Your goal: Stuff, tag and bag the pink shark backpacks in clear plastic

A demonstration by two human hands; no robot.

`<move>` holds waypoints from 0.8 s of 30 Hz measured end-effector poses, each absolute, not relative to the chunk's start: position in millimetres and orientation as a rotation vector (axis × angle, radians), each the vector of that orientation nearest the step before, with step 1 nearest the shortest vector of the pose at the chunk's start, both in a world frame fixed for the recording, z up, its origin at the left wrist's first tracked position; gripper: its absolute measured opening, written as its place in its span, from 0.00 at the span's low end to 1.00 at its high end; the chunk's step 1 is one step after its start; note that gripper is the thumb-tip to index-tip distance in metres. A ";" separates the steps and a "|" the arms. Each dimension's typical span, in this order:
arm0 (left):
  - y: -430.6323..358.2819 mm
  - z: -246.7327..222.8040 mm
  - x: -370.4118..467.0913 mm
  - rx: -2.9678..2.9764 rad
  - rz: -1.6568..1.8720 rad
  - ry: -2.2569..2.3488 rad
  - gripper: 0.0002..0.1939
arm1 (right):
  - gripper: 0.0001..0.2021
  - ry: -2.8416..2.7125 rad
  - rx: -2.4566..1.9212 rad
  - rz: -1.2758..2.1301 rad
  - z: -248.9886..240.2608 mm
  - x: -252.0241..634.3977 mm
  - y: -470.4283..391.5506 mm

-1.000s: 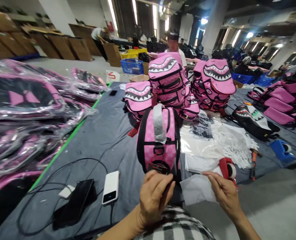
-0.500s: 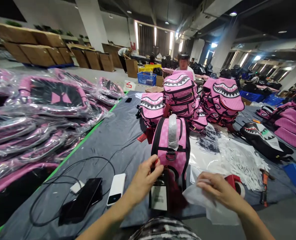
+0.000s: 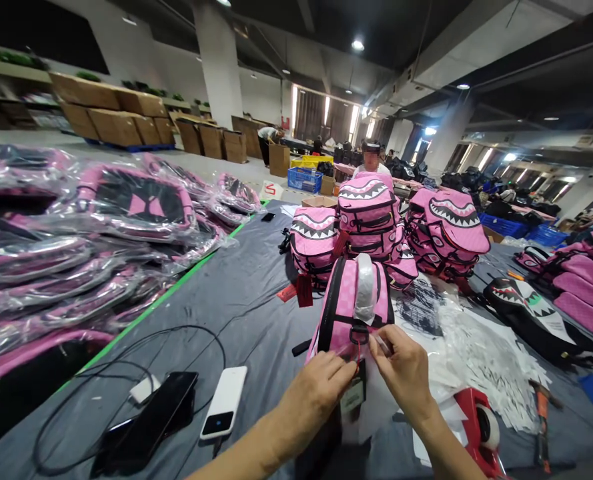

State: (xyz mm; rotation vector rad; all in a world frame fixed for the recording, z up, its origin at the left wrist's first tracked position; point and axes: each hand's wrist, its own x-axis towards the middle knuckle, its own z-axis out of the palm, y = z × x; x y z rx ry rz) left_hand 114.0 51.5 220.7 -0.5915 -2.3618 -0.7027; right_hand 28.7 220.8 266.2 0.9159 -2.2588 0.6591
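Observation:
Right in front of me a pink backpack (image 3: 346,303) with black trim stands on the grey-covered table, its top handle (image 3: 365,290) wrapped in white film. My left hand (image 3: 321,393) is closed in a pinch at the red string by the black ring (image 3: 359,333). Below the fingers hangs a dark tag (image 3: 353,395), partly behind clear plastic. My right hand (image 3: 403,367) pinches a translucent plastic bag (image 3: 371,407), close to the ring and the string.
Wrapped pink bags (image 3: 136,207) are piled at the left. Stacked pink backpacks (image 3: 369,213) stand behind. Phones (image 3: 149,423), a white power bank (image 3: 225,403) and a cable lie left. A red tape dispenser (image 3: 476,427) and a hammer (image 3: 542,420) lie right. A person (image 3: 371,159) is beyond.
My right hand has moved left with the plastic bag, up to the backpack's ring. The tag now hangs partly behind the plastic. The view has tilted up slightly.

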 end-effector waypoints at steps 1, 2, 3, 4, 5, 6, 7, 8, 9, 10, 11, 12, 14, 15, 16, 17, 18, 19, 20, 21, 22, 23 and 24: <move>55.3 213.7 114.8 -0.594 -0.557 -2.319 0.12 | 0.16 -2.280 0.903 0.701 265.1 28.3 221.9; 59.2 208.5 115.8 -0.589 -0.488 -2.278 0.16 | 0.17 -2.295 0.887 0.728 263.7 28.0 222.5; 62.9 204.9 117.1 -0.583 -0.482 -2.235 0.19 | 0.17 -2.302 0.870 0.740 262.1 27.7 222.7; 66.5 202.3 118.8 -0.563 -0.528 -2.193 0.20 | 0.17 -2.301 0.849 0.738 260.3 27.3 222.6; 69.6 200.5 120.8 -0.529 -0.607 -2.155 0.20 | 0.16 -2.292 0.835 0.726 258.4 26.8 222.3; 72.0 199.1 123.0 -0.484 -0.693 -2.125 0.18 | 0.16 -2.280 0.827 0.708 256.5 26.4 221.9; 73.6 197.9 125.2 -0.429 -0.765 -2.110 0.15 | 0.16 -2.268 0.824 0.691 254.8 26.0 221.5; 74.3 197.1 127.0 -0.356 -0.818 -2.103 0.13 | 0.16 -2.259 0.829 0.678 253.4 25.7 221.0; 74.0 196.6 128.4 -0.269 -0.865 -2.095 0.11 | 0.16 -2.251 0.838 0.671 252.4 25.5 220.4; 72.9 196.6 129.2 -0.163 -0.924 -2.089 0.10 | 0.16 -2.243 0.846 0.669 252.0 25.2 219.9; 71.2 197.1 129.3 -0.049 -1.011 -2.080 0.10 | 0.17 -2.235 0.854 0.669 252.0 24.9 219.3; 69.3 198.0 129.0 0.068 -1.138 -2.074 0.10 | 0.17 -2.227 0.858 0.671 252.5 24.5 218.8; 66.2 200.3 126.8 0.245 -1.442 -2.060 0.14 | 0.17 -2.208 0.873 0.667 254.3 23.4 217.9; 65.4 201.3 125.2 0.294 -1.552 -2.059 0.16 | 0.17 -2.204 0.883 0.662 255.3 22.6 217.6; 65.1 202.1 123.3 0.326 -1.606 -2.066 0.18 | 0.17 -2.204 0.894 0.653 256.1 21.8 217.4; 65.3 202.4 121.2 0.341 -1.601 -2.081 0.18 | 0.17 -2.205 0.904 0.644 256.7 20.8 217.3; 65.7 202.3 118.9 0.355 -1.545 -2.106 0.18 | 0.17 -2.206 0.915 0.634 257.0 19.9 217.4; 66.2 202.0 116.7 0.366 -1.447 -2.138 0.16 | 0.17 -2.207 0.925 0.625 257.1 18.8 217.6; 66.8 201.6 114.6 0.378 -1.319 -2.167 0.13 | 0.17 -2.205 0.931 0.618 257.1 17.8 217.9; 67.2 201.2 112.7 0.381 -1.177 -2.192 0.11 | 0.17 -2.199 0.936 0.613 257.0 16.7 218.4; 67.6 200.9 111.1 0.379 -1.041 -2.207 0.09 | 0.17 -2.194 0.941 0.609 256.8 15.6 218.9; 67.9 200.9 109.9 0.372 -0.927 -2.208 0.07 | 0.16 -2.189 0.947 0.606 256.8 14.6 219.4; 68.3 201.1 109.0 0.365 -0.850 -2.198 0.07 | 0.16 -2.185 0.956 0.603 256.9 13.7 219.9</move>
